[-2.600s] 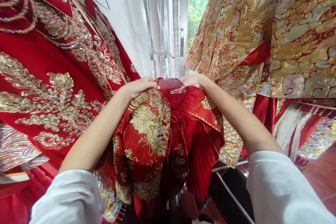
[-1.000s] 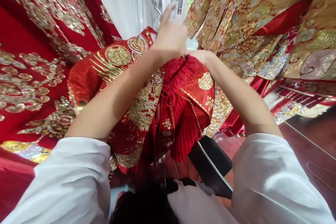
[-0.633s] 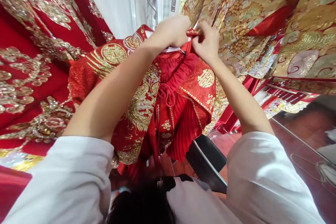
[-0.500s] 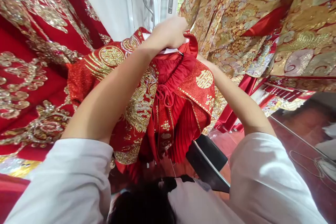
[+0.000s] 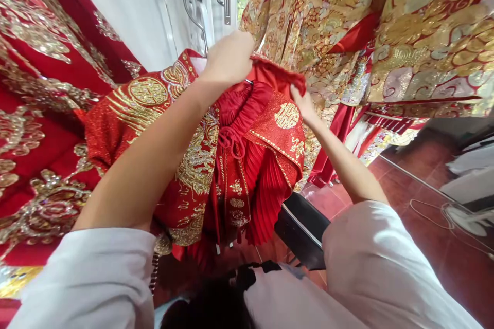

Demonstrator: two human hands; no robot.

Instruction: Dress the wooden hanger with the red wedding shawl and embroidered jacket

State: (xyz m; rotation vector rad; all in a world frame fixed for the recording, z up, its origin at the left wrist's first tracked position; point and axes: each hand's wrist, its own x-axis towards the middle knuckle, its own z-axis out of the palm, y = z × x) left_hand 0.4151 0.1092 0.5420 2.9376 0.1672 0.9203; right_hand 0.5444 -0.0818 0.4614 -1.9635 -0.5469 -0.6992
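Left hand (image 5: 232,56): curled beside hanger hook (image 5: 185,1), hold hidden. Right hand (image 5: 304,105): pinching red jacket (image 5: 198,162) edge, now drawn outward, exposing more lining (image 5: 269,76) between.

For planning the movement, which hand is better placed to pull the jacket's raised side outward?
Probably the right hand: it touches the jacket at that side's outer edge; the left hand is nearer the hanger.

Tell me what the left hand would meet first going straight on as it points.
Probably the gold-patterned garment hanging up and right of the left hand, though depth is unclear.
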